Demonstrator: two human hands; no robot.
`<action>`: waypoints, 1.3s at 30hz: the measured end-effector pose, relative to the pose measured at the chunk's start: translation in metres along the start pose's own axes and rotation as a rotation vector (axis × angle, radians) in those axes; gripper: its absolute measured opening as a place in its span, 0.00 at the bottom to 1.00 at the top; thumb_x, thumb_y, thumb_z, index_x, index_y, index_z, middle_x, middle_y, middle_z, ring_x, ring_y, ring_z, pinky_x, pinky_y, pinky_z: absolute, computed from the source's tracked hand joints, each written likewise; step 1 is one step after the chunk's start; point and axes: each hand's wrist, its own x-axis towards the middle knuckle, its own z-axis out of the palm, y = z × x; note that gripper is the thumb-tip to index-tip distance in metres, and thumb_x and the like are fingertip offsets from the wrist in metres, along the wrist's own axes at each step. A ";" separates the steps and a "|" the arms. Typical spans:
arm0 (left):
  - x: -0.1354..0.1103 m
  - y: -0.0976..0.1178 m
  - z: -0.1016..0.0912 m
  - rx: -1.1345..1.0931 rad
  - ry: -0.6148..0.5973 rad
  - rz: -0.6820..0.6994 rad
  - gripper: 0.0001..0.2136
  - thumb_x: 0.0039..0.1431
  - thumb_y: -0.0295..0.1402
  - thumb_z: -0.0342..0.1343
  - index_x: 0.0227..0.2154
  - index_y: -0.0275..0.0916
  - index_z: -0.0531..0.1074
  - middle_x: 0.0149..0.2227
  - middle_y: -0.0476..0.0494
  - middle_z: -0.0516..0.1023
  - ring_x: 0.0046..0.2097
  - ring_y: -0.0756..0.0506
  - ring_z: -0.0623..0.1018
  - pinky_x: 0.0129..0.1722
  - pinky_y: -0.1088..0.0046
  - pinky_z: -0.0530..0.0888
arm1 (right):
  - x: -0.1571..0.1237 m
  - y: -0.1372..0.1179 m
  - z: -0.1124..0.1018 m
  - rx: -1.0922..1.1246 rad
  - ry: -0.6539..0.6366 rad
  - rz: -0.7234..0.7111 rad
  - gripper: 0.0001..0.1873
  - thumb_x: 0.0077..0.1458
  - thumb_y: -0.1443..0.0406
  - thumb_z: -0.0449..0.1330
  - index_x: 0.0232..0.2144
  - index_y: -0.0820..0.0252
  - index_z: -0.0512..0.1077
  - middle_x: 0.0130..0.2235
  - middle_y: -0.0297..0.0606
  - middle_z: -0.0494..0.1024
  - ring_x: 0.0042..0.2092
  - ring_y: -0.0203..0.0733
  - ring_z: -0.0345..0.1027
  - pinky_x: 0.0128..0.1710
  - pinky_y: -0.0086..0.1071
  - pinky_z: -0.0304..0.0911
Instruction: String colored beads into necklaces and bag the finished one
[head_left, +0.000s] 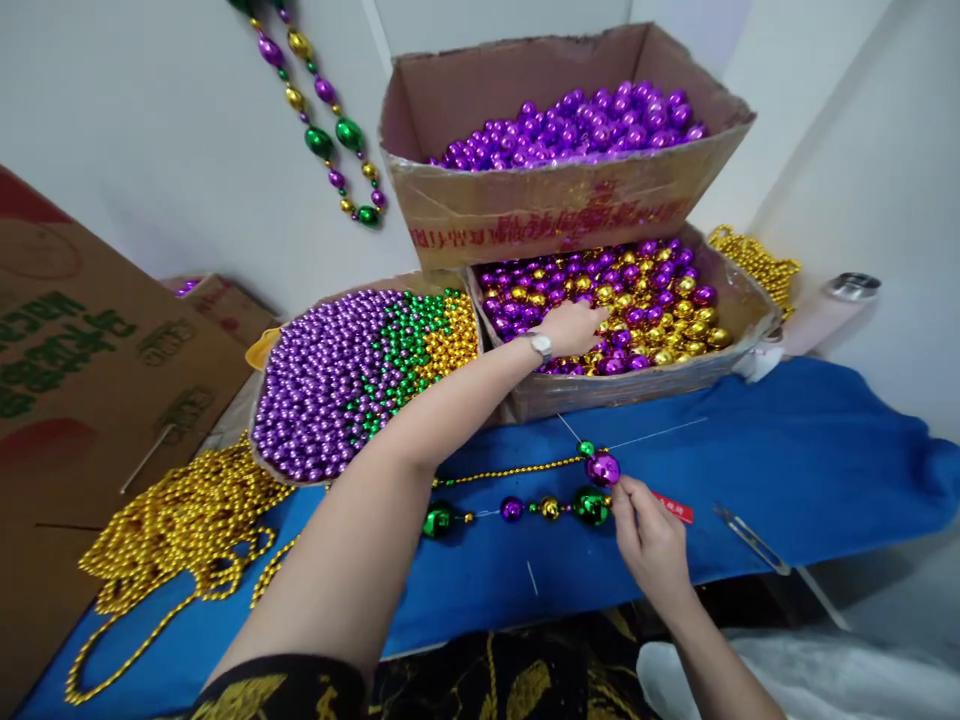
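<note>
My left hand point(574, 326), with a watch on the wrist, reaches into the lower cardboard box point(600, 385) of mixed purple and gold beads; its fingers curl down among the beads, and whether they hold any is hidden. My right hand point(649, 525) pinches the end of a partly strung necklace point(525, 508) on the blue cloth point(787, 460), just below a large purple bead point(602, 468). The strand carries green, purple and gold beads, and a thin white thread runs off toward the box.
An upper box point(540, 205) of purple beads sits on the lower one. A round tray point(360, 370) holds purple, green and gold beads. Gold bead chains point(180, 530) pile at the left. A finished necklace point(330, 130) hangs on the wall. Tweezers point(750, 540) lie to the right.
</note>
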 end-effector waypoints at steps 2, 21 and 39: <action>0.018 0.000 0.007 0.092 -0.099 -0.057 0.12 0.49 0.20 0.61 0.39 0.31 0.76 0.39 0.32 0.75 0.45 0.35 0.74 0.48 0.52 0.70 | 0.002 0.001 0.000 -0.003 0.007 -0.006 0.08 0.64 0.68 0.52 0.39 0.58 0.72 0.31 0.37 0.80 0.29 0.37 0.75 0.31 0.27 0.69; -0.210 -0.007 0.016 -1.456 0.321 -0.220 0.19 0.47 0.32 0.69 0.44 0.38 0.75 0.45 0.41 0.80 0.43 0.49 0.78 0.43 0.75 0.76 | -0.001 -0.009 0.008 -0.045 -0.053 -0.118 0.06 0.63 0.69 0.55 0.40 0.60 0.72 0.32 0.37 0.79 0.31 0.36 0.74 0.35 0.27 0.68; -0.231 -0.002 0.015 -1.168 0.208 -0.153 0.22 0.47 0.30 0.69 0.47 0.39 0.75 0.44 0.43 0.75 0.42 0.50 0.76 0.42 0.74 0.75 | 0.001 -0.012 0.011 -0.310 -0.098 -0.330 0.10 0.61 0.71 0.56 0.45 0.63 0.70 0.28 0.34 0.74 0.29 0.37 0.67 0.34 0.30 0.61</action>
